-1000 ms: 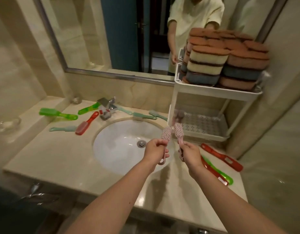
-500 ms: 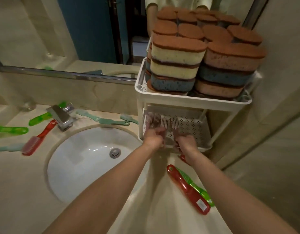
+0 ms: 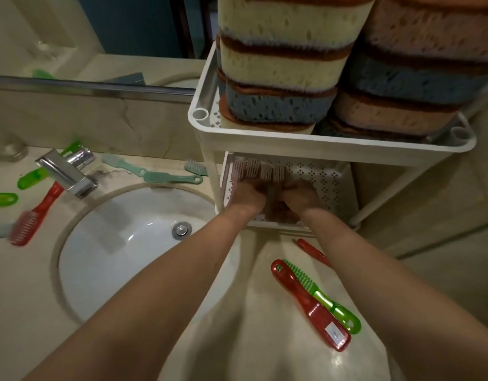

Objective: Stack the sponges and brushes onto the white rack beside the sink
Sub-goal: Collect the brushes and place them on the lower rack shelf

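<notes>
Bathroom counter [image 3: 251, 325], centre right of frame: your left hand [image 3: 247, 194] and right hand [image 3: 301, 195] each grip pink brushes [image 3: 260, 170] on the lower shelf of the white rack [image 3: 333, 145] (heads point away, handles toward you).

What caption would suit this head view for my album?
Left hand and right hand hold pink brushes on the lower shelf of the white rack, beneath stacked sponges, beside the sink.
</notes>
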`<action>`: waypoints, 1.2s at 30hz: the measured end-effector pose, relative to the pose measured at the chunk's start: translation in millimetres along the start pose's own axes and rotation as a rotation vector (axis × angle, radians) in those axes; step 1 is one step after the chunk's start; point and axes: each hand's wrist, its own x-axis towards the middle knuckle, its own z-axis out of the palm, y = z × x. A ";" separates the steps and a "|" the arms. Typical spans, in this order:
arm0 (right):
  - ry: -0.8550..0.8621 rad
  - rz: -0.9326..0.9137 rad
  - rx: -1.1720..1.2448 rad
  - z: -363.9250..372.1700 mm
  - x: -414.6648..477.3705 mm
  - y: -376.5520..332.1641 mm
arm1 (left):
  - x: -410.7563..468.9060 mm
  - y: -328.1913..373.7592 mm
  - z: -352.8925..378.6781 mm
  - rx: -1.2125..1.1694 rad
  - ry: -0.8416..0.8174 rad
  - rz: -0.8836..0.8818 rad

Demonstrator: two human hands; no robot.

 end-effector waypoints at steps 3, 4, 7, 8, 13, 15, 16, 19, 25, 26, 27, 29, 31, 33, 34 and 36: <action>0.048 -0.039 -0.080 3.0 6.5 1.4 | 3.1 -4.5 4.3 0.052 0.007 0.044; 0.060 -0.037 -0.102 3.7 7.2 2.4 | 1.9 -5.8 5.3 0.129 0.026 0.084; 0.089 -0.029 -0.151 5.2 8.7 7.0 | -4.3 -11.4 7.3 0.287 0.117 0.212; 0.100 -0.031 -0.158 5.3 8.2 8.2 | -6.1 -13.7 7.7 0.292 0.129 0.228; 0.062 -0.076 -0.231 9.1 4.8 12.2 | -9.5 -21.0 8.1 0.302 0.066 0.211; 0.079 -0.082 -0.209 8.9 2.4 12.8 | -9.8 -20.8 6.8 0.298 0.053 0.206; 0.099 -0.083 -0.184 8.4 0.8 12.6 | -11.0 -21.2 6.1 0.287 0.056 0.203; 0.156 -0.105 -0.093 9.2 -8.4 9.0 | -20.9 -25.7 3.6 0.198 0.107 0.202; 0.291 -0.385 0.323 33.6 -64.1 -4.2 | -71.1 -44.3 -18.7 -0.176 0.236 0.303; 0.288 -0.405 0.366 39.7 -74.9 -7.0 | -81.7 -48.8 -24.9 -0.210 0.274 0.311; 0.270 -0.409 0.380 47.0 -85.1 -9.8 | -92.8 -53.9 -31.4 -0.240 0.306 0.306; 0.218 -0.407 0.380 63.5 -103.9 -15.6 | -113.9 -66.3 -45.3 -0.277 0.359 0.278; 0.140 -0.431 0.386 82.9 -123.3 -20.6 | -133.1 -80.8 -61.6 -0.294 0.411 0.239; 0.060 -0.458 0.374 103.4 -144.2 -25.1 | -150.3 -98.8 -78.9 -0.315 0.476 0.198; 0.016 -0.459 0.366 113.7 -155.3 -26.9 | -159.7 -108.9 -87.0 -0.330 0.508 0.174; -0.076 -0.458 0.353 134.9 -179.0 -30.4 | -180.9 -130.1 -103.3 -0.370 0.573 0.128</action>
